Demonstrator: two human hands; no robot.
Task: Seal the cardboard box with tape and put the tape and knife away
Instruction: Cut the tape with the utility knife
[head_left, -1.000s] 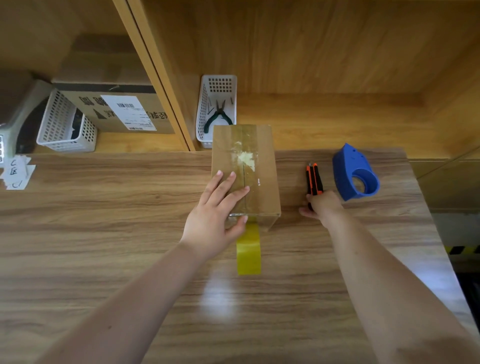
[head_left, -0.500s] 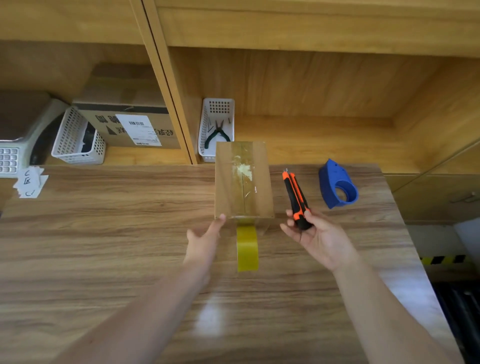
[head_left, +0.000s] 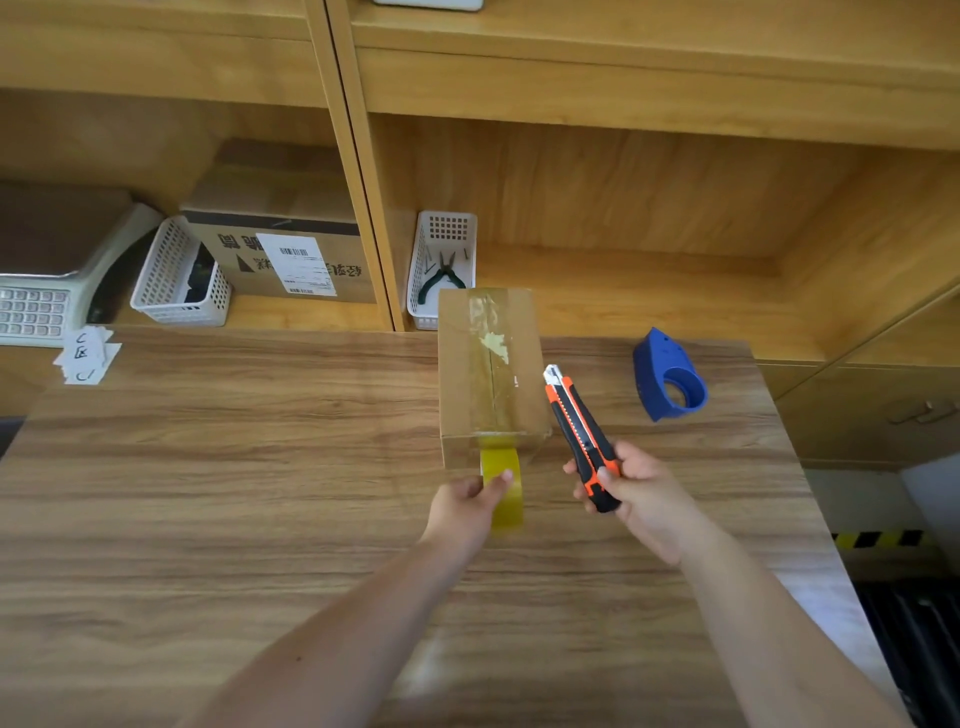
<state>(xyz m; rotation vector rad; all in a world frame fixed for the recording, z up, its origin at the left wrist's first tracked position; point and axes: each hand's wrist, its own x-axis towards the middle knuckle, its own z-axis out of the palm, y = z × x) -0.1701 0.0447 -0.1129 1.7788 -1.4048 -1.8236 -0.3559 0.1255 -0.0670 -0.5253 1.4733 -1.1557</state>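
Left hand (head_left: 465, 501) pinches the tape roll (head_left: 503, 483) at the cardboard box (head_left: 488, 371)'s six o'clock; right hand (head_left: 636, 488) grips the knife (head_left: 582, 434) (tip toward eleven o'clock) at the strip's three o'clock.

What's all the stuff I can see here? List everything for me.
cardboard box: one, brown, taped on top, on the table
tape strip: one, yellow, hanging off box's near end
knife: one, orange-black
tape dispenser: one, blue, right of box
baskets: two, white, on shelf
pliers: one, in the right basket
labelled carton: one, brown, on shelf
left hand: pinching tape strip
right hand: gripping knife
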